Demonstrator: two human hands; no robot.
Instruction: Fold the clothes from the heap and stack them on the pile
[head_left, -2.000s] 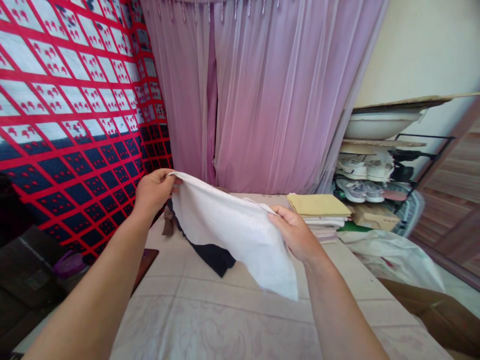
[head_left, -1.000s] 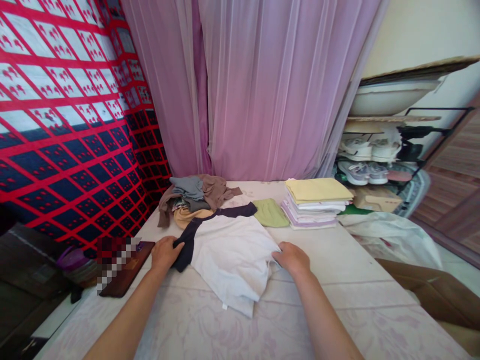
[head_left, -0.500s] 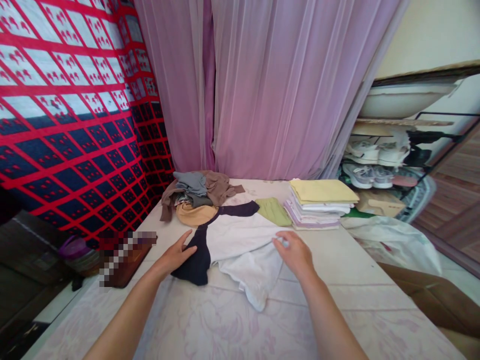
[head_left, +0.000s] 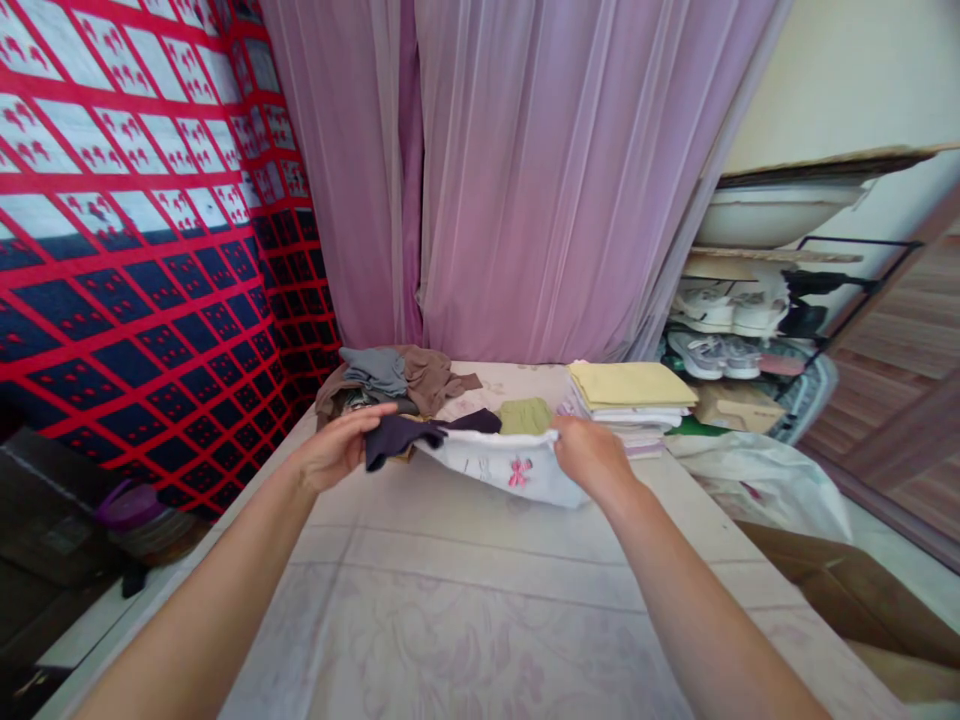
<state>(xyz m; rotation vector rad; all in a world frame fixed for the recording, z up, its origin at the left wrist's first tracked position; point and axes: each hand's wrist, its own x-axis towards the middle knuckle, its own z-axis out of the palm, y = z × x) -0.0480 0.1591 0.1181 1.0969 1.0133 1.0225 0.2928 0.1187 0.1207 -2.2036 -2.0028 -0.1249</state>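
A white shirt (head_left: 487,468) with dark sleeves is stretched between my hands, lifted off the bed. A small pink bow-like print shows on its white part. My left hand (head_left: 336,450) pinches the dark sleeve end, its fingers fairly straight and the thumb hidden. At the other end, my right hand (head_left: 592,455) is closed on the white edge. Just behind the shirt lies a green folded garment (head_left: 525,415). Beyond my left hand is a heap of brown and grey clothes (head_left: 390,375).
A folded stack topped by a yellow cloth (head_left: 632,384) stands at the back right of the bed (head_left: 465,600). Purple curtains (head_left: 540,180) hang behind. To the right are a rack with shoes (head_left: 709,350) and a white plastic bag (head_left: 757,475).
Both hands have lifted the shirt off the bed and moved it away from me, turning up its printed side. My left hand has taken hold of the dark sleeve.
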